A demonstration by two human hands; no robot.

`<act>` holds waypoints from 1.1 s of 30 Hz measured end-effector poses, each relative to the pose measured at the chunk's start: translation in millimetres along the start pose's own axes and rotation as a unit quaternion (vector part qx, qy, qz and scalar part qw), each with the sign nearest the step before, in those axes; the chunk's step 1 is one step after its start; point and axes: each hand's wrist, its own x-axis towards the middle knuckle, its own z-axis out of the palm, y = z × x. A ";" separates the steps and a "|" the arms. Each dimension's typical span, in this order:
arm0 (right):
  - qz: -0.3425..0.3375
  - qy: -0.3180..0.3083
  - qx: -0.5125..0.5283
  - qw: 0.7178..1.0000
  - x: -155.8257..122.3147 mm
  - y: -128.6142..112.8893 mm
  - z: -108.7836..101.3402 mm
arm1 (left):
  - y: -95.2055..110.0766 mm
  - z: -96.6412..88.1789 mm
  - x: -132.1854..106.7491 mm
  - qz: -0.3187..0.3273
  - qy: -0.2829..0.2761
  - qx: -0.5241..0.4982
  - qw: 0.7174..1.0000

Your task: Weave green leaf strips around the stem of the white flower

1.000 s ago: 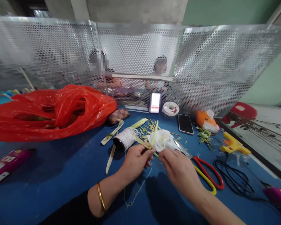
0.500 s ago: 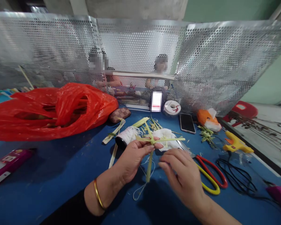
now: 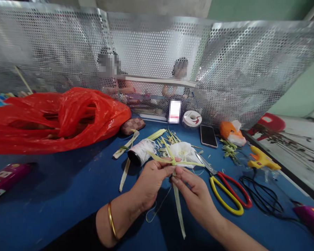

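Note:
Pale green leaf strips point(image 3: 180, 209) meet in a small folded knot point(image 3: 173, 162), with ends pointing several ways and one long end hanging down. My left hand point(image 3: 150, 177) pinches the strips just left of the knot between thumb and fingers. From the right, my right hand point(image 3: 192, 186) pinches the strip right below the knot, its fingertips close to the left thumb. A thin white thread point(image 3: 157, 212) dangles in a loop under the hands. Behind my left hand lies a spool of white thread point(image 3: 142, 151). Scissors point(image 3: 230, 191) with red and yellow handles lie right of my right hand.
A red plastic bag point(image 3: 68, 122) fills the left, beside a checkered pouch point(image 3: 133, 125). White tissue point(image 3: 184, 153), a ribbon roll point(image 3: 192, 119), a phone point(image 3: 208, 136) and a yellow glue gun point(image 3: 264, 158) lie behind and right. A perforated metal screen point(image 3: 154, 45) stands at the back.
My right hand has moved left and in to the knot, closing on the strip under it. The hanging strip now reaches lower and slants right. The camera view has shifted slightly.

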 end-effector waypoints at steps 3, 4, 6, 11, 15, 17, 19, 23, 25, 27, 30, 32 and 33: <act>-0.019 -0.018 -0.022 0.999 1.2 -2.5 -2.8 | 1.0 0.4 0.3 -0.010 0.007 -0.016 1.000; -0.024 -0.022 -0.028 0.999 1.6 -3.9 -3.5 | 1.2 0.4 0.5 -0.014 0.010 -0.022 1.000; -0.037 -0.031 -0.039 0.998 2.0 -6.8 -4.7 | 1.2 0.0 0.8 -0.019 0.017 -0.036 0.999; -0.071 -0.038 -0.063 0.995 2.0 -10.1 -4.7 | -1.5 -1.2 1.4 -0.035 0.021 -0.051 0.998; -0.091 -0.026 -0.084 0.992 1.4 -8.2 0.1 | -2.8 -0.8 1.5 -0.031 0.029 -0.056 0.998; -0.101 -0.015 -0.107 0.989 -0.8 -8.3 1.4 | -0.7 -1.6 2.1 -0.037 0.024 -0.049 0.998; -0.102 -0.017 -0.154 0.983 -4.4 -10.3 -1.4 | 3.3 -3.8 3.3 -0.041 0.002 -0.026 0.999; -0.129 0.043 -0.236 0.962 -5.9 -16.7 -21.5 | 10.2 -9.5 5.6 -0.041 -0.024 0.013 0.999; -0.085 0.136 -0.219 0.963 0.5 -17.4 -33.3 | 9.7 -10.3 5.7 -0.053 -0.031 0.020 0.998; 0.012 0.151 -0.130 0.980 9.8 -15.2 -40.7 | 6.9 -9.2 4.9 -0.067 -0.051 0.028 0.996; 0.177 0.057 0.129 0.974 19.3 -10.1 -40.7 | 3.0 -6.0 2.5 -0.085 -0.077 0.039 0.993; 0.246 0.030 0.260 0.933 20.1 -7.7 -36.1 | 2.7 -4.7 0.6 -0.097 -0.094 0.052 0.989; 0.262 0.028 0.299 0.917 19.2 -6.9 -33.3 | 3.1 -4.3 -0.2 -0.105 -0.106 0.059 0.987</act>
